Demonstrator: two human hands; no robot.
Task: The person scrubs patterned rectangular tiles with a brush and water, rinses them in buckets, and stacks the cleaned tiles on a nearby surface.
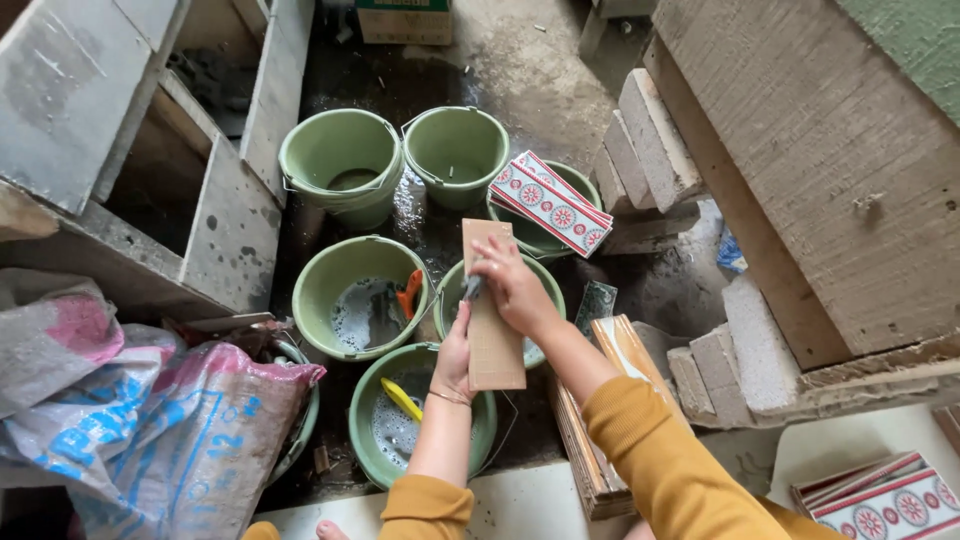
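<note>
Tan tile (pixel 492 320) held back-up over the green buckets (pixel 420 420), long axis running away from the person, left hand (pixel 455 362) clamped on its near-left edge, right hand (pixel 512 285) pinching a small grey tool (pixel 472 288) at its far end

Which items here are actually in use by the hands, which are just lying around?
In use:
- left hand supporting the plain tile
- right hand with a small tool on that tile
- bucket under it

Lying about:
- patterned tiles
- sacks
- bricks
- yellow tool
</note>
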